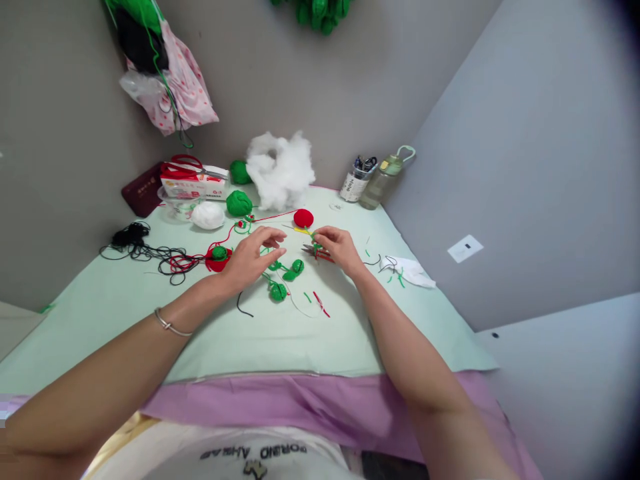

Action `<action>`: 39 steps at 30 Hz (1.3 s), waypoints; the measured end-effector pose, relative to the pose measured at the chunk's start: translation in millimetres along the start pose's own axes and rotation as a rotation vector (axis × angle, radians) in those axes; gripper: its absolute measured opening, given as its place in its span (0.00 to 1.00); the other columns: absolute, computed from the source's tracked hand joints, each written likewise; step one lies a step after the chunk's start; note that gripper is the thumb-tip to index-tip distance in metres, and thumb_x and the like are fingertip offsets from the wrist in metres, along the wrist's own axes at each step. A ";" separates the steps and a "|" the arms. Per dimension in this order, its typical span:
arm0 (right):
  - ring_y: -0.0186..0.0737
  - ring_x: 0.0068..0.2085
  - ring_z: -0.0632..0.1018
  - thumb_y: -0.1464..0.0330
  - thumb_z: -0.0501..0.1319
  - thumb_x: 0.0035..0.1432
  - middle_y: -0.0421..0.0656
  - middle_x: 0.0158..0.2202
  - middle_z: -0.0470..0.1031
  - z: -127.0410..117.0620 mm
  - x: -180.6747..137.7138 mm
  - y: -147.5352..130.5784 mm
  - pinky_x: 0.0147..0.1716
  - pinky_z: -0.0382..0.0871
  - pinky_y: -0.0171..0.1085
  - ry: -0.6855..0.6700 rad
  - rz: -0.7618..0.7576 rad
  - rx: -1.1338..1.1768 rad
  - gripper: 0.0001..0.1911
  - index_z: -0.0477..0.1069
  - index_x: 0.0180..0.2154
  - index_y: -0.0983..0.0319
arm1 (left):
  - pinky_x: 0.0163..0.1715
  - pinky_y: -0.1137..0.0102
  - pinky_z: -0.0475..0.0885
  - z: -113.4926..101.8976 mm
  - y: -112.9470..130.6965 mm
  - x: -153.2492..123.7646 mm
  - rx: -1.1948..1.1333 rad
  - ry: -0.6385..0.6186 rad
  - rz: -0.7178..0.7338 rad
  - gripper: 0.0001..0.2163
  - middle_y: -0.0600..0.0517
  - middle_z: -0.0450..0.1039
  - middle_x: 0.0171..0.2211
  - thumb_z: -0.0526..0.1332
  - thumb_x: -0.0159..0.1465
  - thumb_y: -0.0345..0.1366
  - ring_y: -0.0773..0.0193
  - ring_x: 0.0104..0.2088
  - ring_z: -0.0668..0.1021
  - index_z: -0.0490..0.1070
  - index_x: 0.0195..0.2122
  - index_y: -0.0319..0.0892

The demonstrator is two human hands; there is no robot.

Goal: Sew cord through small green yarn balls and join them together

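My left hand (255,257) is held over the table with thumb and fingers apart, nothing between them. Thumb and fingers of my right hand (340,248) are pinched together on a small piece of green yarn (315,245). Just under that hand lies a pair of scissors (311,251) with red handles, partly hidden. A yellow-handled tool (302,231) with a thin metal tip is close to my right fingertips. Between and below my hands are small green crocheted balls (278,291) joined by green strands. A red ball of yarn (303,218) sits behind.
Tangled black yarn (131,236) and a white yarn ball (208,215) are at left. Behind them are a box (195,183) topped by red scissors, green yarn balls (239,203) and white stuffing (281,170). A pen cup (355,183) and bottle (383,180) stand back right.
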State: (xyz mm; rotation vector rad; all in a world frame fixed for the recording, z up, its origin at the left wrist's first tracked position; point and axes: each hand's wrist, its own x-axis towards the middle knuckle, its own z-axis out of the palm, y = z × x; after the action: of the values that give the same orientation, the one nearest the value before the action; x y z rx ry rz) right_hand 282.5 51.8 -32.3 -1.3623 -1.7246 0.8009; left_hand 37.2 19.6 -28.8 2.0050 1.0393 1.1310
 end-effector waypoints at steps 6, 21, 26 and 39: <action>0.33 0.29 0.70 0.59 0.64 0.55 0.39 0.27 0.72 23.6 -19.5 -30.4 0.32 0.67 0.34 -0.204 -0.098 0.222 0.13 0.75 0.34 0.63 | 0.47 0.61 0.69 1.0 -2.9 0.1 0.174 -0.067 0.117 0.17 0.45 0.71 0.50 0.58 0.68 0.43 0.56 0.47 0.74 0.68 0.55 0.45; 0.29 0.26 0.69 0.58 0.70 0.51 0.38 0.27 0.74 21.1 -18.8 -31.3 0.26 0.65 0.31 -0.179 -0.004 0.487 0.14 0.76 0.33 0.63 | 0.38 0.67 0.69 5.6 2.0 0.1 -0.099 -0.103 -0.101 0.18 0.47 0.71 0.50 0.61 0.64 0.45 0.61 0.39 0.75 0.68 0.52 0.44; 0.29 0.25 0.70 0.58 0.70 0.50 0.38 0.27 0.74 25.0 -21.9 -38.5 0.26 0.66 0.32 -0.237 -0.018 0.492 0.14 0.77 0.33 0.62 | 0.37 0.67 0.65 7.9 0.3 -2.8 0.016 -0.266 -0.039 0.12 0.52 0.74 0.33 0.55 0.67 0.43 0.62 0.34 0.74 0.74 0.36 0.43; 0.36 0.34 0.78 0.57 0.64 0.52 0.45 0.34 0.80 -19.2 11.5 25.2 0.33 0.72 0.34 0.204 0.160 0.333 0.15 0.77 0.35 0.63 | 0.31 0.67 0.68 0.0 7.9 2.7 -0.514 -0.256 -0.298 0.13 0.53 0.70 0.24 0.60 0.65 0.47 0.64 0.26 0.71 0.73 0.34 0.42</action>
State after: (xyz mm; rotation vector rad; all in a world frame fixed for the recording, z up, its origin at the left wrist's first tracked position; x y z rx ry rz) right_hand 309.9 68.9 -41.9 -1.3110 -1.2726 0.9544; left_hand 40.7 17.9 -21.4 1.4828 0.7834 0.8480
